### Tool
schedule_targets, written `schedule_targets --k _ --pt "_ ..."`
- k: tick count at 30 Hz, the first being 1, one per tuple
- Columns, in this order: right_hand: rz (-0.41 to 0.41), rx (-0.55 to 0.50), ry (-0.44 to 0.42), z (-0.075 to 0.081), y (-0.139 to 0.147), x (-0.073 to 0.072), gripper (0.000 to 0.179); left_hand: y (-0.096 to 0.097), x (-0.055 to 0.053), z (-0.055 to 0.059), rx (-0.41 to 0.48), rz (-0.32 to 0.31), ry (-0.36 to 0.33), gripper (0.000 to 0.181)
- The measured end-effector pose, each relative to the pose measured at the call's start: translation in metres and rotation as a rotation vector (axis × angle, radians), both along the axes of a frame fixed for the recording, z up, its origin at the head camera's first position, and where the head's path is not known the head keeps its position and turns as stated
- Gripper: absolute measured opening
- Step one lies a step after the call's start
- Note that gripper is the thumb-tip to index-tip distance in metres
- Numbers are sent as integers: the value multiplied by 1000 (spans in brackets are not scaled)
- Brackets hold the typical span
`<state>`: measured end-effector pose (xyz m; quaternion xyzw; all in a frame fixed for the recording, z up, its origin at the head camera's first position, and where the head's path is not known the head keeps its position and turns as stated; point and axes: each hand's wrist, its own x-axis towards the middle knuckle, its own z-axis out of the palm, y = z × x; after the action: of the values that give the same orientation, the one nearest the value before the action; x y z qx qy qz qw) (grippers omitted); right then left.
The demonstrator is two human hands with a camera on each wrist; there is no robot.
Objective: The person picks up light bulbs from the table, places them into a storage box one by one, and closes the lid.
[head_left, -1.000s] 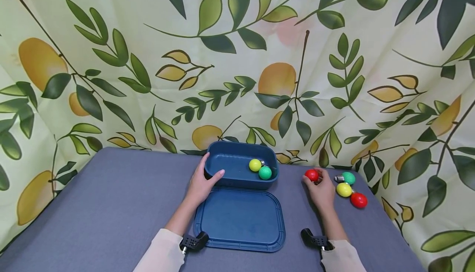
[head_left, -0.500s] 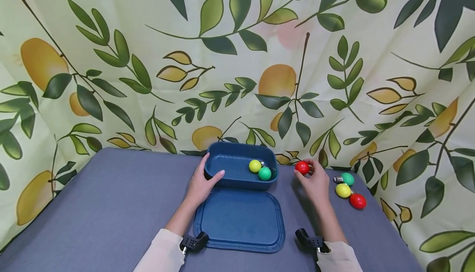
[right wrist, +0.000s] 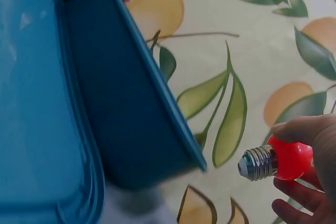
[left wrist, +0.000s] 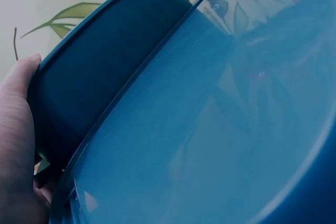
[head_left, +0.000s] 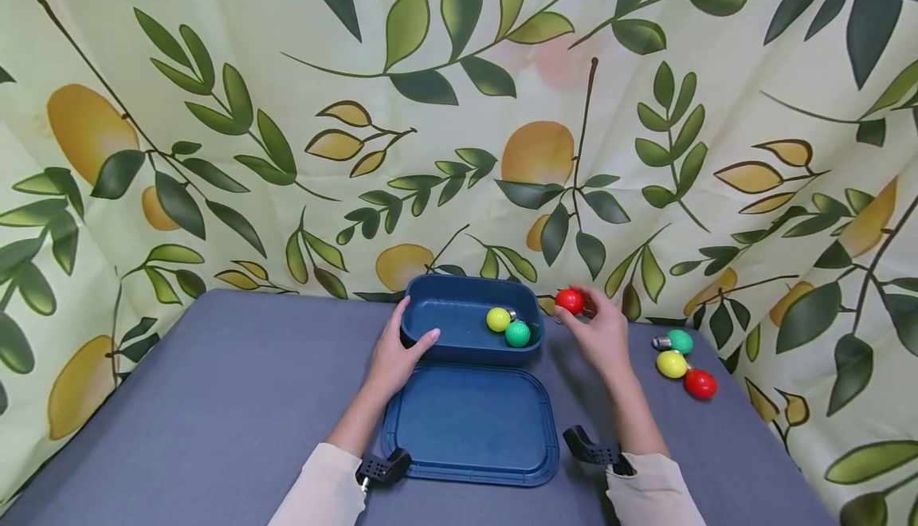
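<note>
Bright, even in head view; faint shadow left of right hand (head_left: 602, 336). Dimmer, bluish, softer at wrists; reflections on lid (left wrist: 168, 124).

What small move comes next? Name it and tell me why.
Most likely, move the held red bulb left over the rim of the blue box and lower it in. The right hand holds it just right of the box, the left hand grips the box's left end, and a yellow bulb and green bulb lie inside.

Pale creased cloth backdrop (head_left: 437, 127), printed orange fruit (head_left: 538, 153), green leaves (head_left: 462, 4); grey-blue tabletop (head_left: 251, 406)
</note>
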<state>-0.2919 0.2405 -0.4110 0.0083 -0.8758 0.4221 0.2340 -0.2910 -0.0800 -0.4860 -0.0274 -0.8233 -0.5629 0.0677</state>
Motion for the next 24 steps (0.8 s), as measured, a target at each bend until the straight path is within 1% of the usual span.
schedule_targets --k 3,6,9,12,15,17,21,24 --pt "26 -19 20 4 -10 -4 45 0 0 0 1 3 -1 87" --pt "27 -34 22 5 -19 -8 45 0 0 0 -2 11 -3 86" --pt "9 -41 17 0 -25 -14 44 2 0 0 -11 12 5 86" --pt "-9 -44 6 -8 -30 -19 43 3 0 -1 -15 13 1 86" --pt "-23 -21 -8 -16 -32 -23 43 5 0 -2 -19 16 -5 86" --pt "-18 5 -19 -21 -34 -26 43 5 -1 -2 -19 21 -4 85" --pt "16 52 -35 -28 -36 -32 45 4 -2 -2 -19 30 0 85" --pt "55 71 -43 -28 -37 -36 44 3 -3 -2 -21 35 -1 84"
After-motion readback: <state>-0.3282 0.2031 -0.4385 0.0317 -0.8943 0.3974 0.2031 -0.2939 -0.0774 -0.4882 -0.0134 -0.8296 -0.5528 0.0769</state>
